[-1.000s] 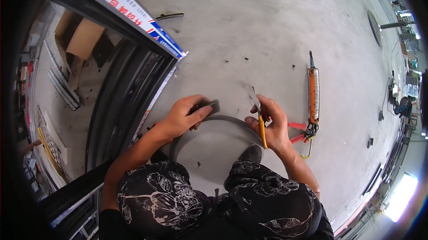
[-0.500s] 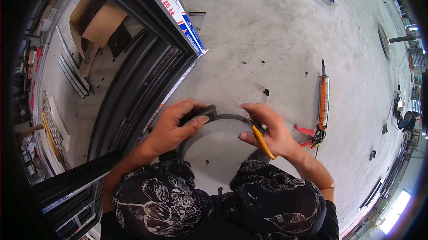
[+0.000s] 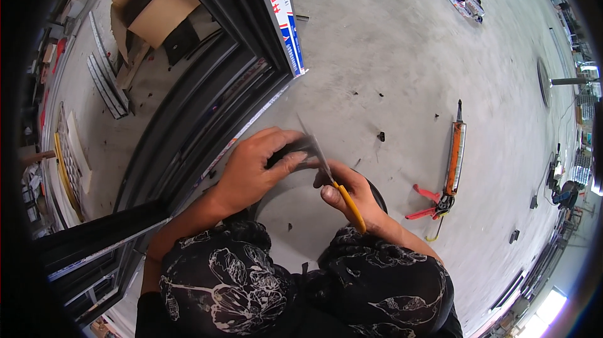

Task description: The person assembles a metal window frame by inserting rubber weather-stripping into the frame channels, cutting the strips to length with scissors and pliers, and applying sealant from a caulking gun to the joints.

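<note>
Above my knees, my left hand [image 3: 254, 162] is closed round the end of a black, rubber-looking strip, its thumb pressing from the near side. The strip [image 3: 378, 195] bends in a loop that passes behind my right hand [image 3: 357, 195]. That hand is closed on a pair of scissors [image 3: 350, 207] with yellow handles. Their blades point up and to the left, across the strip's end beside my left fingertips. Motion blur and the fingers hide whether the blades touch the strip.
A large dark window or door frame [image 3: 182, 128] with printed protective film stands close on my left. On the concrete floor to the right lies an orange caulking gun [image 3: 456, 159] with red handles. Beyond the frame are a cardboard box [image 3: 164, 15] and metal profiles [image 3: 108, 85].
The scissors have swung from lying back in my right hand to pointing up-left at the strip's end. My right hand has moved left, closer to my left hand. The view has shifted slightly.
</note>
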A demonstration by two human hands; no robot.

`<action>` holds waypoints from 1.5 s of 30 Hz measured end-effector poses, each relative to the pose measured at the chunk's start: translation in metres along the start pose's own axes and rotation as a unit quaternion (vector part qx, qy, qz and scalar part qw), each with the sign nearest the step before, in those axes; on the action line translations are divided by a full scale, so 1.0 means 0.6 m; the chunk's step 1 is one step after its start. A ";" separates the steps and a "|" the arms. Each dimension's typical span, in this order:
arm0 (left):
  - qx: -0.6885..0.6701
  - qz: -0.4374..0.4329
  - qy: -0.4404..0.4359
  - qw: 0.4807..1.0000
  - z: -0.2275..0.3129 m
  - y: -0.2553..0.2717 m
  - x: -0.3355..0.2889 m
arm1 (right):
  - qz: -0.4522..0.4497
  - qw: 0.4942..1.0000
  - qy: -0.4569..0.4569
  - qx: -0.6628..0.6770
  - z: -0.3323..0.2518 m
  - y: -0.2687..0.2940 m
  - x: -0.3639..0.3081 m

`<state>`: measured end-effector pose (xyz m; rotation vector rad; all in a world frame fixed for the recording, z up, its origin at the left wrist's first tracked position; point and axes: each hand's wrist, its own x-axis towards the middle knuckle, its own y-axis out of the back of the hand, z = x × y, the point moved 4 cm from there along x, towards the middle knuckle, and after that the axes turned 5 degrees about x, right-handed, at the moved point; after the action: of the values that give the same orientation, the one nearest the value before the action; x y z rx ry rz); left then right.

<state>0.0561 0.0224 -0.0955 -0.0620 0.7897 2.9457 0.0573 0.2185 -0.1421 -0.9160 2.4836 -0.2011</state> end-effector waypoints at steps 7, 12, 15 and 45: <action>-0.005 -0.023 0.015 1.000 0.000 -0.002 -0.004 | 0.038 0.999 -0.020 -0.025 -0.002 -0.003 -0.004; -0.014 -0.033 0.020 0.999 0.006 0.002 -0.007 | 0.060 0.996 0.003 -0.068 -0.008 -0.005 -0.007; -0.015 -0.028 0.017 0.999 0.007 0.002 -0.007 | 0.072 0.994 0.026 -0.081 -0.006 -0.006 -0.009; -0.284 -0.165 0.264 0.907 0.002 0.024 -0.056 | -0.075 0.769 0.276 -0.572 -0.156 0.023 0.021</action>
<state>0.0881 0.0080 -0.0854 -0.9578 -0.0895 2.7231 -0.0045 0.2184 -0.0694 -1.6863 2.9731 1.3417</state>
